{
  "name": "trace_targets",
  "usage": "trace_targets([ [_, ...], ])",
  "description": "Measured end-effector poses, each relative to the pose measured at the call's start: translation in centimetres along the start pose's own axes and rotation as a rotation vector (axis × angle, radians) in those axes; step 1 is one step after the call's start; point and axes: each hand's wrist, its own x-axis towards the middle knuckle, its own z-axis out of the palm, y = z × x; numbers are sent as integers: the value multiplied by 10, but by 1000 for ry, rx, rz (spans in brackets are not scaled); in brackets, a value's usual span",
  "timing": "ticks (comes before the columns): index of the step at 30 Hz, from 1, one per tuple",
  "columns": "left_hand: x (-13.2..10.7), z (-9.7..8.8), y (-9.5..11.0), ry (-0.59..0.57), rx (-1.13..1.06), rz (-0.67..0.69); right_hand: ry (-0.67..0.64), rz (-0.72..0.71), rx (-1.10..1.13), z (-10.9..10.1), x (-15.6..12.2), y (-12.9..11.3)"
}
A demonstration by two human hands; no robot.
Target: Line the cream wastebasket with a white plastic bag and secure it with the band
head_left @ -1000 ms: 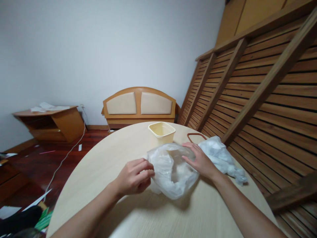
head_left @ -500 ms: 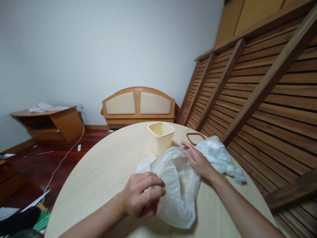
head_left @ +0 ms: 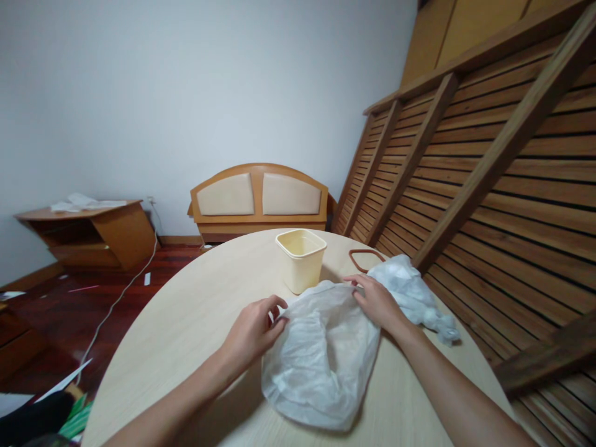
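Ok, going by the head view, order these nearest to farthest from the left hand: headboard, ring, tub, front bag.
From the left hand:
1. Front bag: at the fingertips, on its right.
2. Tub: ahead, slightly right.
3. Ring: farther right, past the tub.
4. Headboard: beyond the table's far edge.

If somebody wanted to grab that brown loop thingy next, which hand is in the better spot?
Probably the right hand. It is at the far right of the white bag, close to the brown loop. The left hand is at the bag's left side, farther from the loop.
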Motion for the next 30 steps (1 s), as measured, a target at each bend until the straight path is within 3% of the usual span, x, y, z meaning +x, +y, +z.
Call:
trace_targets([
  [6, 8, -26, -9, 342, -166, 53, 357, 7, 74, -22, 6, -14],
  [8, 7, -34, -4, 365, -247, 50, 448, -37, 92, -31, 6, -21],
  [11, 4, -40, 7, 162, -380, 33, 410, -129, 161, -43, 1, -28],
  [15, -3, -43, 14, -290, -516, 4, 63, -219, 397, -55, -8, -32],
  [21, -10, -46, 17, -760, -668, -24, -162, -145, 633, -56, -11, -35],
  [23, -9, -45, 16, -810, -691, -81, -202, -82, 607, -54, -9, -35],
  [25, -5, -42, 11, -615, -597, -103, -194, -16, 536, -50, -6, -35],
  [28, 4, -38, -3, -91, -209, -30, -177, -25, 458, -42, -4, -40],
  [30, 9, -36, -17, 118, 24, -30, -243, -76, 454, -36, -5, -46],
])
